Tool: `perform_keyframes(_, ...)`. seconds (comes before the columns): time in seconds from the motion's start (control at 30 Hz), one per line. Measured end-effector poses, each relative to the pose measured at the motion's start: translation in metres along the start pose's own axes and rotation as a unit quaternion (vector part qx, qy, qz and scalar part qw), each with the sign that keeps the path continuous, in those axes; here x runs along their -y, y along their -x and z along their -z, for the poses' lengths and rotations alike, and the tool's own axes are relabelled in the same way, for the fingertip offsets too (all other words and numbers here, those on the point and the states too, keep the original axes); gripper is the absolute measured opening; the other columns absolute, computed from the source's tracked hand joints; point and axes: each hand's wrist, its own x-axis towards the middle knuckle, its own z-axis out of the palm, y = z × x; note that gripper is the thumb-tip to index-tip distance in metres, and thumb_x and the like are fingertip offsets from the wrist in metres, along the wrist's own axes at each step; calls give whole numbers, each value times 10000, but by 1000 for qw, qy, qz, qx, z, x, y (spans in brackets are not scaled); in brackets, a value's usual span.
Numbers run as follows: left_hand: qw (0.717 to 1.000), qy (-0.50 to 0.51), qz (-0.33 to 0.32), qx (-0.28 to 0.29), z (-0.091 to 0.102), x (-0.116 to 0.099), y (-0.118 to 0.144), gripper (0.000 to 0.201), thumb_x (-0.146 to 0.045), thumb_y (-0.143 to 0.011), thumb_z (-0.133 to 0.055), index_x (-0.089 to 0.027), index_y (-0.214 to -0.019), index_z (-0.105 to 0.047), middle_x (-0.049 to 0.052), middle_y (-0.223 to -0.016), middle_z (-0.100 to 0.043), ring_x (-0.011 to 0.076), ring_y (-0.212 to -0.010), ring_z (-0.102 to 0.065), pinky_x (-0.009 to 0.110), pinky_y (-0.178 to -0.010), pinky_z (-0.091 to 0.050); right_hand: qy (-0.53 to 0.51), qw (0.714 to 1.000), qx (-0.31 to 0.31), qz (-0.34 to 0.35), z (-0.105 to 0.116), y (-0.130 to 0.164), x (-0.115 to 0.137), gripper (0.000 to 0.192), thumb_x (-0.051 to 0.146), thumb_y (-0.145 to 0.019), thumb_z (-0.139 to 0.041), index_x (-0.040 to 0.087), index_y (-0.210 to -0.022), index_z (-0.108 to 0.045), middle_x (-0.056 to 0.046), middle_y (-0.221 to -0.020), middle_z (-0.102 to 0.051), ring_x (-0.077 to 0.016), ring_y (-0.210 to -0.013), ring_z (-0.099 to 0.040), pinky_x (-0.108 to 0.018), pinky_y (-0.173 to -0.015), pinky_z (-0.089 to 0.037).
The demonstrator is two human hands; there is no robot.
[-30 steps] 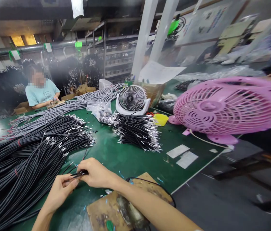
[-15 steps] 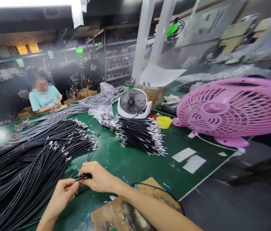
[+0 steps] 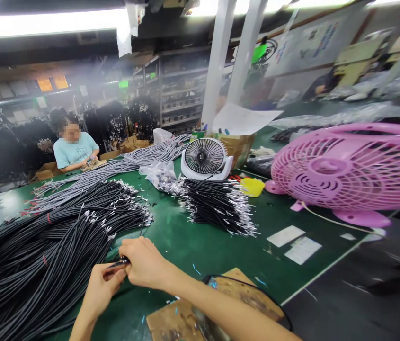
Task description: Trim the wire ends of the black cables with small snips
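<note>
My left hand (image 3: 102,289) is closed, thumb and forefinger pinching a thin black cable (image 3: 116,264). Right against it, my right hand (image 3: 146,265) is closed around the same dark piece, its fingers mostly hiding it. A thin dark strand rises behind the right knuckles. To the left, a large heap of black cables (image 3: 43,265) with whitish ends lies on the green table (image 3: 171,237), several bundles tied with red bands. Below my right forearm lies a stained wooden board (image 3: 171,319).
A stack of short black cables (image 3: 217,206) lies ahead, before a small white fan (image 3: 205,158). A pink fan (image 3: 331,166) stands at right near a yellow dish (image 3: 253,187). Grey cables (image 3: 132,161) stretch toward a seated person (image 3: 77,149) in light blue. Paper slips (image 3: 302,249) lie at right.
The view has shifted, so the scene sits further right and lower. Both hands remain together on the dark piece, and less of it shows beside the right hand.
</note>
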Motion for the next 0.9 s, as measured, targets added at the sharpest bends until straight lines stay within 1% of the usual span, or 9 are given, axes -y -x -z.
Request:
perform_keyframes(0.17, 1000, 5, -22, -17, 7, -3, -2, 248, -365, -596, -725, -142, -518, -650, -8, -467, -527, 110, -433, -446, 211, -399, -350, 3, 999, -44, 21, -4, 1, 16, 231, 56, -643, -531, 140, -819, -654, -70, -766, -649, -182, -636, -575, -253, -504, -333)
perform_keyframes(0.3, 990, 22, -97, -104, 5, -16, 6, 213, -318, -616, -715, -154, -505, -637, -12, -507, -551, 109, -471, -492, 205, -449, -406, -52, 996, -44, 49, -8, 17, 9, 283, 61, -699, -515, 161, -925, -654, -33, -715, -648, -149, -600, -575, -229, -524, -402)
perform_keyframes(0.33, 983, 14, -134, -127, 4, -19, 9, 199, -307, -630, -711, -158, -519, -642, -18, -488, -540, 103, -453, -479, 198, -432, -393, -79, 994, -64, 46, -7, 19, 5, 297, 94, -745, -502, 155, -1007, -628, -33, -732, -648, -140, -596, -572, -221, -528, -421)
perform_keyframes(0.37, 975, -3, -168, -148, 3, -22, 11, 184, -292, -648, -706, -161, -533, -648, -20, -483, -538, 99, -447, -474, 193, -427, -381, -145, 980, -132, 13, -7, 20, 0, 295, 157, -776, -508, 147, -1053, -609, -35, -739, -647, -139, -578, -565, -221, -513, -433)
perform_keyframes(0.43, 961, -35, -194, -196, 1, -25, 15, 146, -258, -683, -692, -167, -573, -661, -25, -496, -541, 87, -438, -460, 180, -408, -358, -240, 952, -187, -29, -5, 19, -9, 337, 299, -834, -479, 133, -1111, -574, -45, -754, -646, -150, -586, -575, -235, -519, -467)
perform_keyframes(0.57, 941, -77, -218, -245, -2, -24, 18, 110, -222, -718, -674, -168, -622, -670, -25, -521, -552, 83, -442, -458, 183, -411, -359, -273, 949, -156, -5, -5, 14, -16, 326, 348, -884, -394, 164, -1023, -626, -54, -776, -648, -175, -708, -618, -267, -636, -506)
perform_keyframes(0.7, 924, -106, -252, -267, -4, -25, 21, 79, -189, -737, -658, -174, -661, -671, -24, -543, -555, 88, -469, -468, 186, -420, -355, -278, 953, -120, 16, -8, 18, -12, 288, 352, -873, -441, 186, -940, -667, -54, -776, -659, -176, -689, -614, -259, -587, -498)
perform_keyframes(0.8, 915, -119, -273, -272, -6, -27, 22, 81, -177, -747, -649, -171, -666, -657, -27, -542, -548, 88, -471, -471, 189, -425, -365, -297, 945, -139, -4, -8, 18, -12, 274, 357, -859, -472, 182, -928, -672, -56, -797, -657, -169, -697, -612, -250, -599, -500)
perform_keyframes(0.9, 900, -147, -300, -281, -8, -28, 23, 94, -154, -768, -624, -166, -678, -644, -30, -539, -541, 84, -465, -475, 190, -435, -383, -310, 937, -163, -19, -6, 17, -12, 279, 383, -813, -535, 160, -908, -672, -35, -701, -601, -145, -593, -563, -219, -498, -462)
